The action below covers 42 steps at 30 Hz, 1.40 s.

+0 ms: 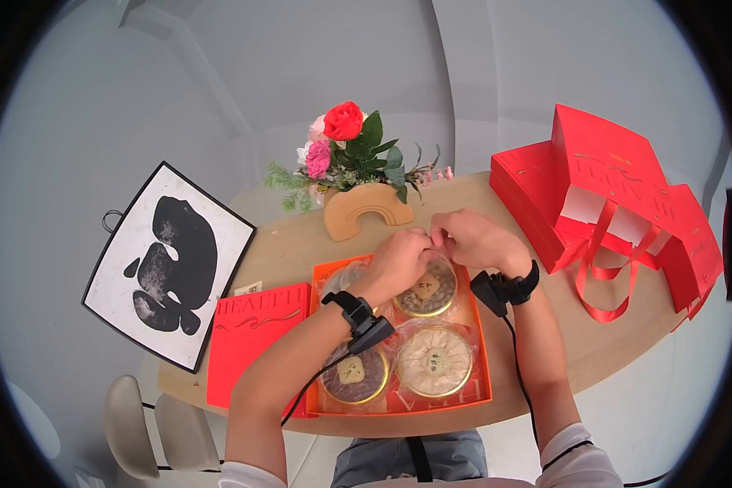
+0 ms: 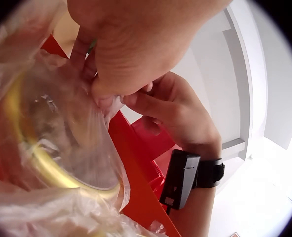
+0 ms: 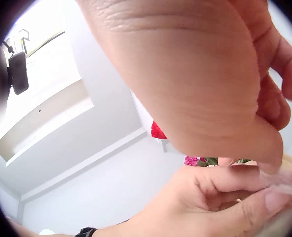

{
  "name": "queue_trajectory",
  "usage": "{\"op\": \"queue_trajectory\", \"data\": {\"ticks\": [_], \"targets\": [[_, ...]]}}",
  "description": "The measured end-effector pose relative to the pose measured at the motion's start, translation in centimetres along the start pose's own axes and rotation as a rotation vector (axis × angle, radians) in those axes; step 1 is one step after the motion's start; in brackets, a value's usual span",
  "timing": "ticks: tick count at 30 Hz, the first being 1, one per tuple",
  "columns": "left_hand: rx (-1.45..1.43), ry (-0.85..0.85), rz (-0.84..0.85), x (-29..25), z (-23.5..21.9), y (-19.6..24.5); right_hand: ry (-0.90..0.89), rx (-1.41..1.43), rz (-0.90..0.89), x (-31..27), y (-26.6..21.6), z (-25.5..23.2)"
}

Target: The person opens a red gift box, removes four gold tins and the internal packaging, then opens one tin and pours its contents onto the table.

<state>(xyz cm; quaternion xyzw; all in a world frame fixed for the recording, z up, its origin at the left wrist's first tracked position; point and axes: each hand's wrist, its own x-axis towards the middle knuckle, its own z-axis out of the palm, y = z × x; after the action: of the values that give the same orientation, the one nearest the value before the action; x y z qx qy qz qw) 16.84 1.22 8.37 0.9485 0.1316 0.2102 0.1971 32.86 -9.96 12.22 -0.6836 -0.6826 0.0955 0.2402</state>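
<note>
My left hand (image 1: 397, 262) and right hand (image 1: 481, 240) meet over the far right corner of an orange box (image 1: 484, 358). Their fingertips pinch the clear plastic bag (image 2: 94, 133) around a round, gold-rimmed tub (image 1: 425, 294); brownish contents show through its top. In the right wrist view, a wisp of the plastic (image 3: 284, 183) runs between both hands' fingers and thumbs. Nearer me in the box sit a tub with pale contents (image 1: 435, 363) and one with dark contents (image 1: 358, 378), both labelled. Another wrapped tub (image 1: 342, 276) is partly hidden behind my left arm.
A red lid (image 1: 252, 337) marked HEALTH lies left of the box. Beyond it stands a framed black-and-white picture (image 1: 171, 268). Flowers in an arched tan vase (image 1: 358, 207) stand behind the box. Red gift bags (image 1: 610, 175) with ribbon handles occupy the table's right side.
</note>
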Motion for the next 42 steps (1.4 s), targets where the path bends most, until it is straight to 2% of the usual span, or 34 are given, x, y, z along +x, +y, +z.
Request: {"op": "queue_trajectory", "data": {"ticks": [4, 6, 7, 16, 19, 20, 22, 25, 27, 29, 31, 33, 37, 40, 42], "targets": [[0.045, -0.013, 0.015, -0.3, -0.9, 0.6, 0.024, 0.213, -0.08, 0.0, 1.6, 0.3], [0.013, -0.003, 0.024, -0.4, -0.9, 0.7, -0.154, 0.129, 0.153, -0.5, 1.8, 0.3], [-0.017, 0.008, 0.032, -0.5, -0.8, 0.8, -0.153, 0.13, 0.157, -0.5, 2.1, 0.4], [-0.066, 0.05, 0.056, -1.0, -1.6, 1.3, -0.187, 0.121, 0.123, -0.1, 2.5, 0.9], [-0.052, 0.085, 0.07, -1.3, -2.1, 1.7, -0.15, 0.045, 0.059, 0.0, 2.8, 1.5], [-0.052, 0.084, 0.07, -1.2, -2.5, 2.1, -0.161, 0.006, 0.081, -0.1, 2.3, 1.1], [-0.15, 0.2, -0.012, -0.8, -4.1, 3.6, -0.173, -0.03, 0.101, -0.3, 1.5, 0.4], [-0.224, 0.209, -0.042, -1.0, -7.0, 5.6, -0.204, -0.027, 0.105, -0.2, 1.5, 0.1], [-0.225, 0.216, -0.054, -1.2, -8.0, 5.9, -0.147, 0.046, 0.083, 0.0, 2.2, 0.7], [-0.229, 0.219, -0.064, -1.6, -8.3, 5.8, -0.173, 0.056, 0.085, -0.1, 2.1, 0.5], [-0.17, 0.162, -0.081, -1.9, -7.8, 5.0, -0.2, 0.064, 0.087, -0.2, 1.9, 0.2], [-0.187, 0.148, -0.079, -2.1, -7.1, 4.6, -0.2, 0.242, 0.093, -0.1, 1.7, -0.3], [-0.249, 0.049, -0.106, -2.5, -6.5, 4.2, -0.278, 0.288, 0.16, -1.4, 0.0, -2.5], [-0.254, -0.011, -0.01, -3.1, -6.3, 3.5, -0.347, 0.382, 0.112, -2.2, -0.2, -3.0], [-0.229, -0.033, -0.015, -3.8, -6.8, 3.7, -0.459, 0.329, -0.033, -2.8, -1.9, -4.0]]}}
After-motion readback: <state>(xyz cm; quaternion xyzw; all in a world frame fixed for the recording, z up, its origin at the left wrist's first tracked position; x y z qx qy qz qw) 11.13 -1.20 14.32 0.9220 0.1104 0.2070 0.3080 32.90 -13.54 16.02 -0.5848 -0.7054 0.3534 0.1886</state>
